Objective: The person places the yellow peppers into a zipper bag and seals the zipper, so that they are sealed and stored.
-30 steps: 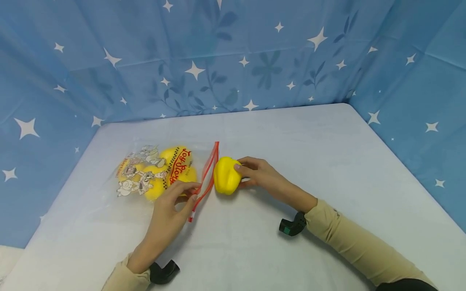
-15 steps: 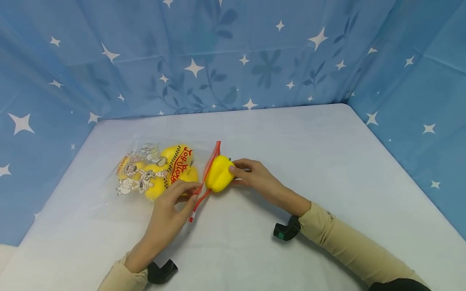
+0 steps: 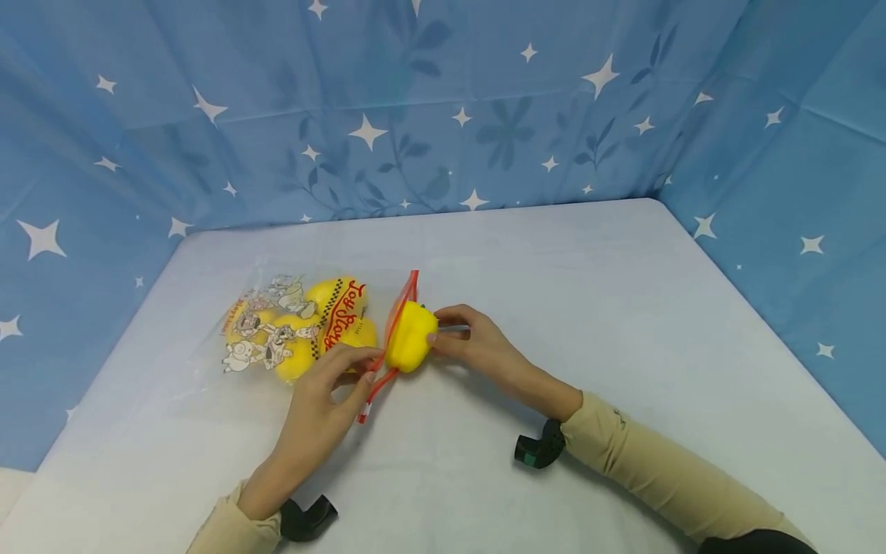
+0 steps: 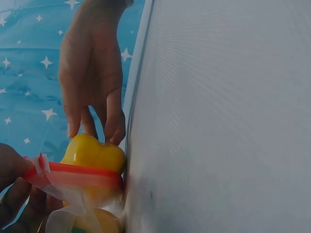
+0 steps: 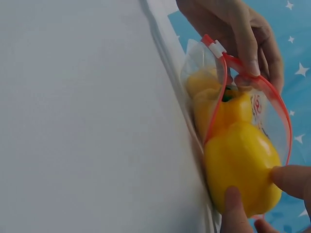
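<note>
The fingers (image 5: pixel 234 206) of the right hand (image 3: pixel 484 342) are curled onto a glossy yellow lobed bell pepper (image 3: pixel 413 338), its leading end apparently in the mouth of a clear plastic bag with printed cartoon figures (image 3: pixel 332 327). Just across, the left hand (image 3: pixel 328 396) pinches the bag's red plastic zip rim (image 3: pixel 397 312). From here, I'd hold that pinch steady, raise the upper lip and push from behind, low along the white cloth-covered table (image 3: pixel 588 292). The rim could catch on the pepper's broad sides. Past the left fingertips, rounded yellow peppers (image 3: pixel 294 365) inside the bag may block the way. Beyond both hands hangs a blue star-patterned curtain (image 3: pixel 415 115).
</note>
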`<state>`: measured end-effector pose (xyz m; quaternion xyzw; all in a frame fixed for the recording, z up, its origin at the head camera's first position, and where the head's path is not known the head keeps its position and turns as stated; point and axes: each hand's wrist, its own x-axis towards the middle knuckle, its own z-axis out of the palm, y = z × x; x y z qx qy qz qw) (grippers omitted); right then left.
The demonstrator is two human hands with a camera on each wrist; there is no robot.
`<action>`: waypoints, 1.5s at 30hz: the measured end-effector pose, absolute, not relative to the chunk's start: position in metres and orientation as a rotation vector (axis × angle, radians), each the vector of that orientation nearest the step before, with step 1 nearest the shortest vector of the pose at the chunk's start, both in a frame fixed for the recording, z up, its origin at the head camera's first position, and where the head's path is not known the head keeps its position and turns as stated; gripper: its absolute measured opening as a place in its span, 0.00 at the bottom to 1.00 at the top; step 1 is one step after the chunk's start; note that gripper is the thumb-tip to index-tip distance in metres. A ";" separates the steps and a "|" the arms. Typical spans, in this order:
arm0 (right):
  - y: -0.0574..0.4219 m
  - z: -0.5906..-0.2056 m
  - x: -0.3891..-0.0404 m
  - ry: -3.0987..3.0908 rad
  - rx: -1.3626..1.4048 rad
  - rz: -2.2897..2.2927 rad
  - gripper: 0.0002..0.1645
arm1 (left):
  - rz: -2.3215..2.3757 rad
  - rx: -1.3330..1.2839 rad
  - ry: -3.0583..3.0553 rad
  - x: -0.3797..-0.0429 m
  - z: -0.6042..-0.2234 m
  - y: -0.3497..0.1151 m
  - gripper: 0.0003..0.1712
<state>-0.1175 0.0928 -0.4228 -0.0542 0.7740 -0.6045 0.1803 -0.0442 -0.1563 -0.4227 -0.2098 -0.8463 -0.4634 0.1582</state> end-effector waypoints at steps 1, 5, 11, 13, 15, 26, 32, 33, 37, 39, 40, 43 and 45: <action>0.091 -0.423 -0.117 2.183 -0.146 -1.722 0.35 | -1.327 -0.604 -2.414 -0.044 -0.423 -0.156 0.20; 0.087 -0.424 -0.113 2.158 -0.094 -1.785 0.36 | -1.338 -0.617 -2.398 -0.045 -0.424 -0.156 0.22; 0.084 -0.428 -0.109 2.114 -0.117 -1.843 0.31 | -1.345 -0.614 -2.398 -0.044 -0.424 -0.155 0.22; 0.084 -0.430 -0.108 2.101 -0.142 -1.854 0.29 | -1.343 -0.611 -2.400 -0.044 -0.425 -0.155 0.22; 0.084 -0.431 -0.107 2.096 -0.181 -1.862 0.28 | -1.340 -0.608 -2.402 -0.044 -0.425 -0.155 0.22; 0.081 -0.434 -0.102 2.016 -0.315 -1.871 0.30 | -1.298 -0.629 -2.409 -0.046 -0.426 -0.157 0.21; 0.080 -0.434 -0.100 1.949 -0.432 -1.862 0.32 | -1.310 -0.649 -2.396 -0.047 -0.426 -0.157 0.20; 0.080 -0.434 -0.100 1.946 -0.447 -1.858 0.33 | -1.316 -0.650 -2.396 -0.047 -0.426 -0.157 0.20; 0.081 -0.432 -0.103 1.959 -0.476 -1.816 0.34 | -1.332 -0.658 -2.395 -0.048 -0.427 -0.157 0.20; 0.081 -0.431 -0.105 1.973 -0.475 -1.792 0.34 | -1.345 -0.658 -2.404 -0.048 -0.426 -0.157 0.21; 0.081 -0.430 -0.106 1.985 -0.469 -1.778 0.34 | -1.349 -0.659 -2.406 -0.048 -0.426 -0.157 0.21; 0.079 -0.429 -0.110 2.023 -0.475 -1.746 0.33 | -1.358 -0.651 -2.417 -0.048 -0.425 -0.157 0.21; 0.076 -0.429 -0.113 2.025 -0.486 -1.733 0.33 | -1.354 -0.640 -2.419 -0.047 -0.426 -0.157 0.22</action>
